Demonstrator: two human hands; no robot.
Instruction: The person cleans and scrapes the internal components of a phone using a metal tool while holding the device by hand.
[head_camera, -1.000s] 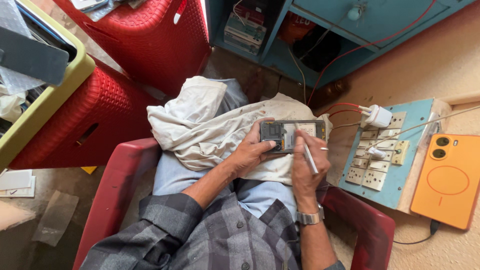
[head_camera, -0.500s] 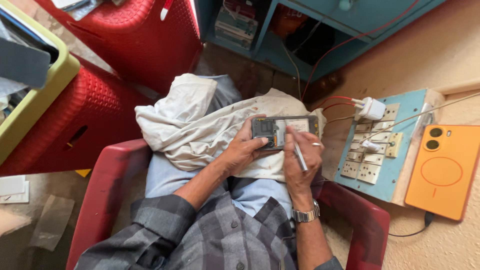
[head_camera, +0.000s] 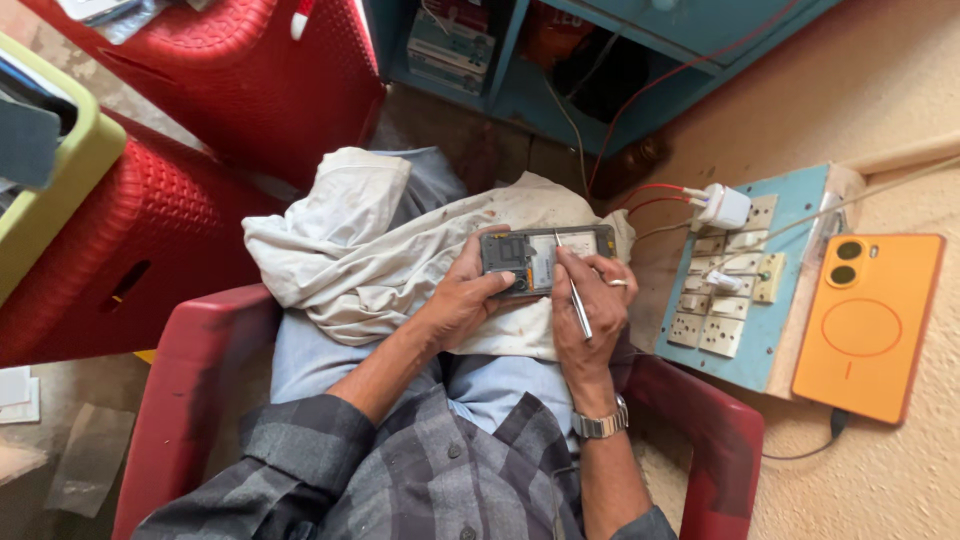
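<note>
Off-white cloth (head_camera: 400, 250) covers the seated person's lap in the head view, and on it lies an opened phone (head_camera: 545, 258) with its back off and its inner parts showing. The left hand (head_camera: 465, 295) grasps the phone's left end, thumb across the lower edge. The right hand (head_camera: 590, 310) pinches metal tweezers (head_camera: 573, 290), whose tip rests on the phone's middle; its fingers hide the phone's lower right corner. A red plastic chair (head_camera: 700, 440) holds the person. Just right sits a blue switchboard (head_camera: 740, 290) with a white charger (head_camera: 722, 205) plugged in, and beside it an orange phone (head_camera: 868, 325). Red crates (head_camera: 230, 90) stand at upper left.
</note>
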